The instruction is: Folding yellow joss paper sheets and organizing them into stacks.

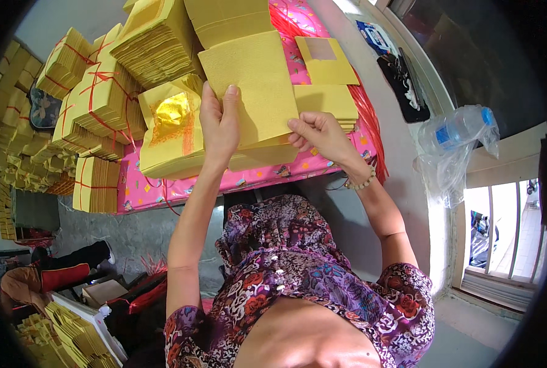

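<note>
Over the pink patterned table, my two hands hold a yellow paper sheet (255, 83); whether it is one sheet or a few together, I cannot tell. My left hand (221, 126) grips its left edge, thumb on top and the other fingers hidden beneath. At the lower right corner, my right hand (322, 136) pinches it between thumb and finger. Partly hidden under the sheet lies a yellow paper stack (264, 158). Left of my left hand is a stack topped with shiny gold foil (174, 110) and orange markings. Another yellow stack (328, 104) sits beyond my right hand.
Paper bundles tied with red string (105, 101) are piled at the left, beside a tall loose stack (157, 52). Red strands (371, 122) hang along the table's right edge. A plastic bottle (457, 130) and a black case-like item (403, 89) rest on the right-hand ledge.
</note>
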The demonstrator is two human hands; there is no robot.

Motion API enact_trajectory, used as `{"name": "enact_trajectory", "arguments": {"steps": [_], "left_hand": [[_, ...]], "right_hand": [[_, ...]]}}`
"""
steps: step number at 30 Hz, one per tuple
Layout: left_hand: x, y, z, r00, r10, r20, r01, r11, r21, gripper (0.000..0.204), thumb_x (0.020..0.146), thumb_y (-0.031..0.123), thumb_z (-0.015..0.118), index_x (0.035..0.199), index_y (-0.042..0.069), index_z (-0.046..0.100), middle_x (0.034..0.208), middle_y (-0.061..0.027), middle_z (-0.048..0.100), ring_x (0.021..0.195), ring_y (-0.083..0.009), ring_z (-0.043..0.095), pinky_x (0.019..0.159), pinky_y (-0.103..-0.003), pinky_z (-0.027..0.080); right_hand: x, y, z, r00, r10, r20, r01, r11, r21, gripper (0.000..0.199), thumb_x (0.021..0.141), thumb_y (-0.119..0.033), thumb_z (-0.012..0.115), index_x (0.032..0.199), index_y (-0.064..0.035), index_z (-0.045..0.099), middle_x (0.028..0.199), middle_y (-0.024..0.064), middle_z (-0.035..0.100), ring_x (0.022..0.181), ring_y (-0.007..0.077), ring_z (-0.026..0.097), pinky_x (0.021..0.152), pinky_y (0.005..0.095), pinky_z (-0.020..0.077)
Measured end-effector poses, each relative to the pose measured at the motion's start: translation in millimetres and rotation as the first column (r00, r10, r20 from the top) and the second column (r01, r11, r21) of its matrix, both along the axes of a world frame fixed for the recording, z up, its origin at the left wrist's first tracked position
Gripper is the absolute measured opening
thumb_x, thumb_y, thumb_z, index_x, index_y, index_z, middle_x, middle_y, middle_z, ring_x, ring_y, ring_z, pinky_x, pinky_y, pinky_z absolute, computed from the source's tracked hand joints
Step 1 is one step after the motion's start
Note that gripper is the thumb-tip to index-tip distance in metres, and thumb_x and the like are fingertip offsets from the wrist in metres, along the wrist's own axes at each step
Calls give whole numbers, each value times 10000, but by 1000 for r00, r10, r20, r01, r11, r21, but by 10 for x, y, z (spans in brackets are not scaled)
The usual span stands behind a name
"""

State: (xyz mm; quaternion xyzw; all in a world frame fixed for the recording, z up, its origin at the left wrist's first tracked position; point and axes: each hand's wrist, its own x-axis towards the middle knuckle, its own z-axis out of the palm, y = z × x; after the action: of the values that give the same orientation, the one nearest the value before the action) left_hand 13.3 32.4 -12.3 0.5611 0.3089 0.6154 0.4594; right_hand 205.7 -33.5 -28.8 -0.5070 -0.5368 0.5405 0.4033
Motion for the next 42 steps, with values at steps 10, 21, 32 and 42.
{"name": "enact_trajectory", "arguments": {"steps": [10, 21, 32, 42], "left_hand": [[56, -46, 124, 947, -143, -289, 161, 986, 37, 189, 943, 101, 478, 1085, -24, 470, 904, -93, 600, 824, -101, 553, 719, -261, 458], [229, 202, 186, 784, -340, -519, 396, 918, -5, 270, 898, 191, 554, 1032, -38, 505, 841, -149, 602, 763, -189, 578, 697, -329, 454], [105, 493, 123, 756, -245, -607, 278, 960, -41, 359, 903, 283, 567, 1106, -12, 538, 989, -124, 630, 908, -189, 604, 789, -317, 480], [-133, 343, -208, 695, -220, -684, 228, 970, -80, 305, 883, 226, 585, 1091, 5, 554, 1088, -124, 620, 1049, -236, 587, 857, -368, 482]], "right_hand": [[251, 165, 170, 1000, -18, -24, 20, 993, 115, 261, 888, -302, 625, 812, -54, 597, 776, -6, 630, 677, 36, 570, 603, 192, 475], [649, 302, 419, 988, -149, -41, 153, 908, 389, 360, 867, -226, 652, 1137, -6, 562, 916, 35, 639, 852, 79, 593, 741, 209, 468], [1283, 472, -31, 939, -315, -139, 338, 922, 190, 209, 889, -131, 594, 1024, 26, 561, 893, 74, 645, 784, 94, 610, 693, 218, 478], [1423, 589, -807, 864, -503, 30, 498, 862, 90, 256, 892, -103, 575, 1071, 64, 500, 898, 117, 641, 770, 132, 612, 685, 253, 485]]}}
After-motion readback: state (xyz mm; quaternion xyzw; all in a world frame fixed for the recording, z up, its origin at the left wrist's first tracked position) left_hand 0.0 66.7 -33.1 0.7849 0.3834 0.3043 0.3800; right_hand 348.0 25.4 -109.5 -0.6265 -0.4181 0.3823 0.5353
